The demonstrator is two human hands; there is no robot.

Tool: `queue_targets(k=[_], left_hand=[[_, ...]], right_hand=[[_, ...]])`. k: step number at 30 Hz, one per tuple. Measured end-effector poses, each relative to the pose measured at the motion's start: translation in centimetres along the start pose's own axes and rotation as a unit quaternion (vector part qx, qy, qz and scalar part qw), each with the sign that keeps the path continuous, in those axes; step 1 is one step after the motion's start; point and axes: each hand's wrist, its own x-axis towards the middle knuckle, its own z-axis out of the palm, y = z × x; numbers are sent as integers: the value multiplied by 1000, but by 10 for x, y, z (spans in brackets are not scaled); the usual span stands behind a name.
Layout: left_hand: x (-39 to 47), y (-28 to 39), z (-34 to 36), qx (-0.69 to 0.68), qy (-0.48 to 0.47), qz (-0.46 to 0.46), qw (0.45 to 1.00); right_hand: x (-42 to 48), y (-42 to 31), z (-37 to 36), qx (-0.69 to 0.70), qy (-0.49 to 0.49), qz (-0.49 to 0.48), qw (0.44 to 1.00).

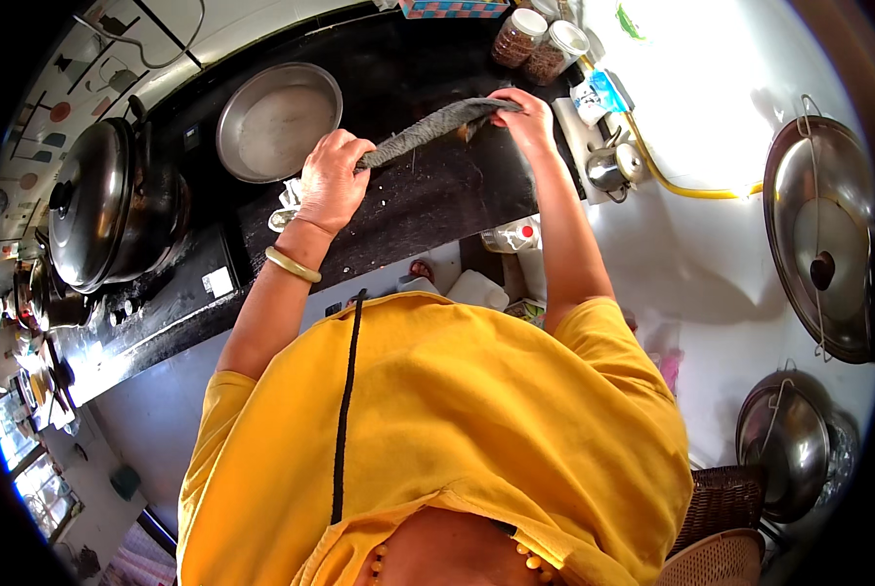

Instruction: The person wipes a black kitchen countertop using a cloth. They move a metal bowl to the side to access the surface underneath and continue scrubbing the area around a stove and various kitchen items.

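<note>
A grey cloth (426,137), bunched into a long strip, is stretched between my two hands above the black countertop (415,55). Its left end is gripped by my left hand (337,179), whose wrist wears a pale bangle. My right hand (527,123) pinches the other end, and a short flap hangs below those fingers. Just beyond my left hand sits a round metal basin (283,121). A crumpled white wrapper or bag (285,209) lies beside my left wrist. Small pale crumbs are scattered on the counter under the cloth.
A large lidded pot (107,205) stands at the left. Lidded jars (518,36) and a small metal pot (614,167) are at the right. A yellow hose (672,183) runs along the wall, where large metal lids (822,227) hang. Plastic containers (479,289) stand below the counter.
</note>
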Motion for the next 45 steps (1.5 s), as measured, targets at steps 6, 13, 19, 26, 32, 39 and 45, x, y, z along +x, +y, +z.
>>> queue_targets(k=[6,13,19,26,32,39,45], left_hand=[[-31,-12,57,24,-67,67,995],[-93,-35,97,72,-203,-7,976],[-99,-38,82,106,-167,-65,978],[-110,-39,77,26,-155,-169,973],[-123,-47,75,-3,-153,-181,971],[-128,-47,70,-13,-146,-203,968],[-130,-50,61,-41,-149,-250,956]], right_hand=[[-61,67,-36,207,75,166,961],[-87,107,-6,230,152,304,912],[-51,87,19,159,103,294,937],[-89,22,110,-96,-250,91,959],[-92,67,106,-354,15,-23,935],[-86,63,125,-275,-49,134,951],[-98,18,152,-189,-67,-36,979]])
